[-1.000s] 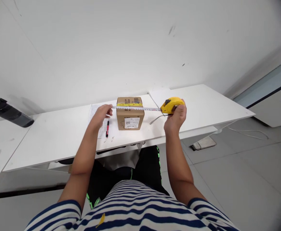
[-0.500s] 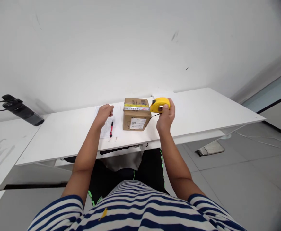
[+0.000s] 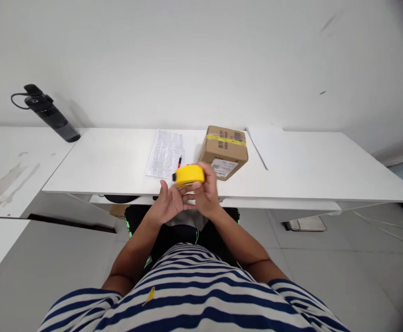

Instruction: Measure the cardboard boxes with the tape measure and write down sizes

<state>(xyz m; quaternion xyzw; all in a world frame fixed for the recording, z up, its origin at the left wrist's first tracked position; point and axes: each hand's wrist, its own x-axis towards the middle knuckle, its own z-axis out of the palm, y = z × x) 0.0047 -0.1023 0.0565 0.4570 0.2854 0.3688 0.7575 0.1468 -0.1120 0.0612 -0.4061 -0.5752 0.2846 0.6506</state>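
My right hand [image 3: 207,191] is closed around a yellow tape measure [image 3: 190,175], held above the table's front edge. No drawn-out blade shows on it. Just below and left of the tape measure, my left hand [image 3: 169,203] is open, palm up and thumb raised, its fingers close to those of the right hand. Behind the right hand stands a cardboard box [image 3: 224,145] with yellow tape across its top and a white label on its front. A red and black pen [image 3: 179,162] lies on a sheet covered with writing [image 3: 166,152], partly hidden by the tape measure.
The white table [image 3: 301,173] runs along the wall. A black bottle [image 3: 53,114] stands at the far left. Right of the box are a white sheet [image 3: 268,143] and a thin dark-edged strip [image 3: 256,148]. A white and dark object [image 3: 305,224] lies on the floor.
The blade stretched across the box is gone from view. My right hand has brought the tape measure left and toward me; my left hand has opened beneath it. The view has shifted.
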